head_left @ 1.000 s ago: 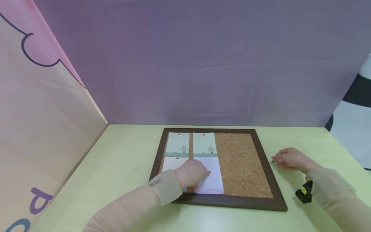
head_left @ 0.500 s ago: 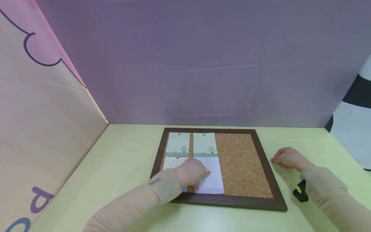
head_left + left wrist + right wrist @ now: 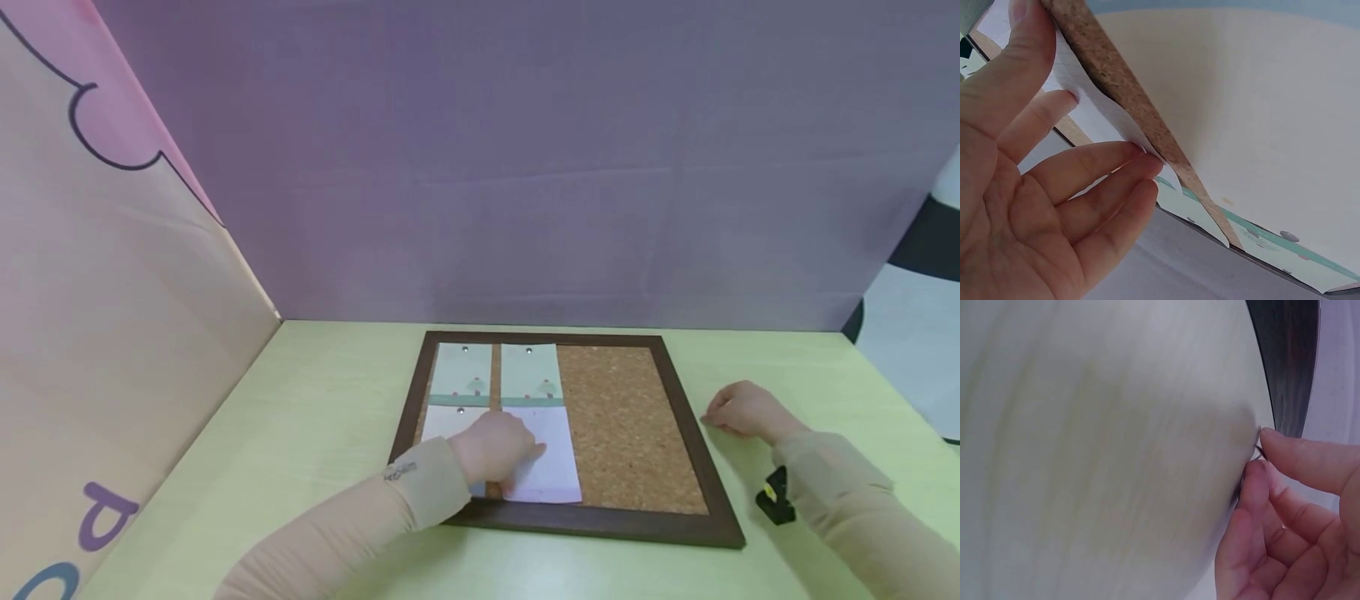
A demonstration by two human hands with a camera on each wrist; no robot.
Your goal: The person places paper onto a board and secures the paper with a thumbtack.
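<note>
A cork board [image 3: 630,433] in a dark brown frame lies flat on the table. My left hand [image 3: 495,446] rests over a white sheet [image 3: 553,462] at the board's lower middle, its fingertips touching the sheet's slightly lifted edge in the left wrist view. That sheet sits below a pale green printed sheet [image 3: 528,372]. Right of the frame, my right hand [image 3: 750,410] is low over the table. In the right wrist view its thumb and forefinger pinch a small dark thumbtack [image 3: 1261,452], mostly hidden by the fingertips.
Another green printed sheet [image 3: 461,372] and a white sheet [image 3: 442,422] are on the board's left, each with a silver tack near its top. A black wrist device [image 3: 776,497] hangs by the right sleeve. A purple backdrop [image 3: 540,167] stands behind the pale table [image 3: 322,400].
My right hand has shifted slightly left, and the small dark tack at its fingertips has gone from the head view. The left hand and the sheets have stayed put.
</note>
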